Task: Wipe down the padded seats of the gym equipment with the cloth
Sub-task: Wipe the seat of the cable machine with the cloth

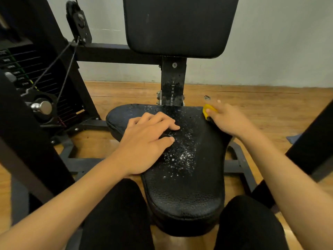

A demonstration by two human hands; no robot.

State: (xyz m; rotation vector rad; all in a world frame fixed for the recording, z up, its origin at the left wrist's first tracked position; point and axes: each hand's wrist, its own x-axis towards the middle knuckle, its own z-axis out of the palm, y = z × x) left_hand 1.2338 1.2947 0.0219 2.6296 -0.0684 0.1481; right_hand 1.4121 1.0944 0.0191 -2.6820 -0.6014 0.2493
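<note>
A black padded seat (183, 186) fills the middle of the head view, speckled with white droplets across its centre. My left hand (147, 141) rests palm down on the seat's left part, fingers loosely bent and holding nothing. My right hand (228, 120) is at the seat's far right corner and grips a yellow cloth (209, 109), pressing it against the pad's edge. Most of the cloth is hidden under the fingers. A black padded backrest (178, 24) stands upright behind the seat.
A black weight stack (27, 78) with cables and a pulley (79, 22) stands at the left. A black upright post (173, 82) joins seat and backrest. Dark frame bars cross the wooden floor (252, 98) under the seat. My dark-clothed knees flank the seat's near end.
</note>
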